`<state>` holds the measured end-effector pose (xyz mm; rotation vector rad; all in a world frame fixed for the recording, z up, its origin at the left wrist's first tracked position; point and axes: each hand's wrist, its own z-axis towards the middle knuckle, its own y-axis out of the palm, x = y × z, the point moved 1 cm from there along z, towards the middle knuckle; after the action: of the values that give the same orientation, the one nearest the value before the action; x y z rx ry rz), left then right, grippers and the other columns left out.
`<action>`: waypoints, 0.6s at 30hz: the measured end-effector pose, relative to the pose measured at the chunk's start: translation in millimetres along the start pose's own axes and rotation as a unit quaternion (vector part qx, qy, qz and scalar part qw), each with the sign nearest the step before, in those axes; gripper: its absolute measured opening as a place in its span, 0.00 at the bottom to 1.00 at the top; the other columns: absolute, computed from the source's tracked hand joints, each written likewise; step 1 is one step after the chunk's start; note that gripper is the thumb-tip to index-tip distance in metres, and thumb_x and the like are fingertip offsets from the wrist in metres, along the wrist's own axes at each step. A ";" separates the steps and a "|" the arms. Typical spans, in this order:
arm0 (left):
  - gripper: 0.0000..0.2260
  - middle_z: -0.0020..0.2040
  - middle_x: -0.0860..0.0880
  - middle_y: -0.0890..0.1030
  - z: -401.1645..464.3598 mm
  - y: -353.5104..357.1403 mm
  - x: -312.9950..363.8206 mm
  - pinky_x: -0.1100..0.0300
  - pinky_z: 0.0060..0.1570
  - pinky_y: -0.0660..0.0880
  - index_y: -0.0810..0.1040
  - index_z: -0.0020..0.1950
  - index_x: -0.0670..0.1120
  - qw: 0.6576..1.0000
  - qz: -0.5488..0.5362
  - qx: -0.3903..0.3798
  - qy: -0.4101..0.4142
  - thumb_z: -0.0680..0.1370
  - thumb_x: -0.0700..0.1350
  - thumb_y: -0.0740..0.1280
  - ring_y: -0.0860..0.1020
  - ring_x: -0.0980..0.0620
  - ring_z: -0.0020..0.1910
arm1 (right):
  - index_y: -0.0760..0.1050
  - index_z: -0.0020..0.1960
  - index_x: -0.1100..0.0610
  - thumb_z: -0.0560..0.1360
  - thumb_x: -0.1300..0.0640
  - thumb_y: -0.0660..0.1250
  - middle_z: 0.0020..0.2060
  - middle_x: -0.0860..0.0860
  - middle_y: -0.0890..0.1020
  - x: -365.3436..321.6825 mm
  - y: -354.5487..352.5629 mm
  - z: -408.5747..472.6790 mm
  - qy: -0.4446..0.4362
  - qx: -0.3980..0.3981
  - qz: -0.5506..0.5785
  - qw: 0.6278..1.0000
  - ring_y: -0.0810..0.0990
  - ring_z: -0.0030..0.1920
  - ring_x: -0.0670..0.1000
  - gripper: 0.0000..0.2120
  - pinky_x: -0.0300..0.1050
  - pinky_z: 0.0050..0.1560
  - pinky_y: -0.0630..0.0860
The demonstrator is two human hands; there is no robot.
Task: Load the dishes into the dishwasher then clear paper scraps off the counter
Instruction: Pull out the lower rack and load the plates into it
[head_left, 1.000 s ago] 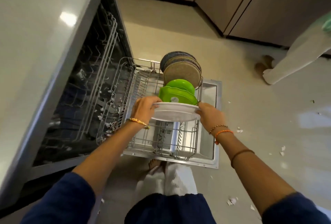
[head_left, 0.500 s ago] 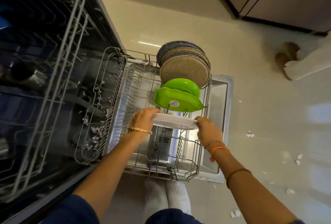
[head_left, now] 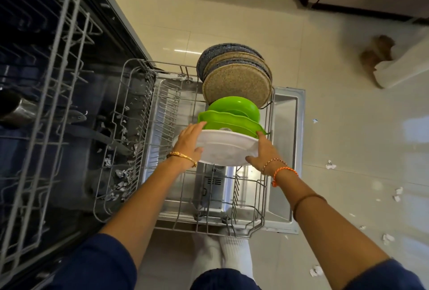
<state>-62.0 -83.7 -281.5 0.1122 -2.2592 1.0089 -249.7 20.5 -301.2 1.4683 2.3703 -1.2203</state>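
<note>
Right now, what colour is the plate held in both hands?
White, seen best in the head view: the plate.

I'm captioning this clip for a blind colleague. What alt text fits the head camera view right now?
Seen from above, a person's left hand and right hand hold a white plate by its edges over the pulled-out lower dishwasher rack, just in front of two green dishes and a row of speckled plates standing on edge. Paper scraps litter the tiled floor.
</note>
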 end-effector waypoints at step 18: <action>0.33 0.73 0.46 0.60 20.2 5.9 2.4 0.52 0.70 0.58 0.52 0.75 0.46 0.970 0.228 -0.083 0.013 0.75 0.38 0.66 0.57 0.46 0.73 | 0.46 0.75 0.54 0.71 0.59 0.67 0.76 0.54 0.48 -7.8 12.1 7.4 -0.099 0.082 -0.076 0.989 0.60 0.72 0.60 0.41 0.52 0.67 0.66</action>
<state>-76.5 -93.2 -293.7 -0.5115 -2.3867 1.0299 -238.3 12.5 -309.6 1.1566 2.3316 -1.5508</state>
